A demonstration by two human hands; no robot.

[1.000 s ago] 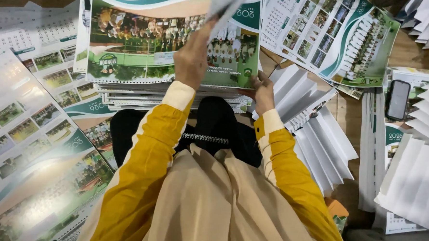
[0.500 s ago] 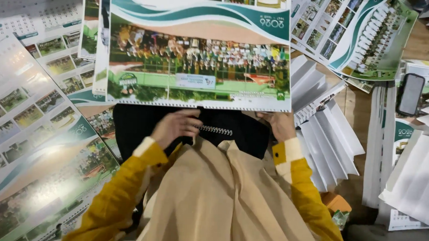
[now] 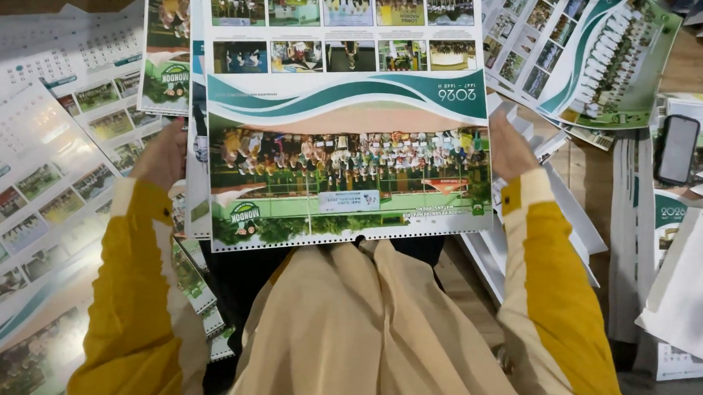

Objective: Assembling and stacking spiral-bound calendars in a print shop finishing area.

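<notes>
Two hands on one wall calendar (image 3: pixel 345 166), mine, one at each side edge. My left hand (image 3: pixel 162 154) is clamped on the left edge, fingers tucked behind the sheets, only the back of it showing. My right hand (image 3: pixel 510 145) grips the right edge the same way, thumb side up. I'd say the grip at both edges is there to keep the wide glossy sheets flat and squared, since they would sag if held at one side. The calendar hangs over my lap, bound edge nearest me, its printed group photo and green wave band upside down from where I look. Yellow sleeves (image 3: pixel 138 291) run back toward me over a beige garment (image 3: pixel 361 332).

Left of me, loose calendar pages (image 3: pixel 36 176) with date grids and small photos lie fanned out. Far right, more printed sheets (image 3: pixel 602 58) overlap. Right of those, a dark phone (image 3: pixel 677 148) lies face up on paper, near white folded sheets (image 3: pixel 695 291). No box, tray or other container in view; everything lies in open piles.
</notes>
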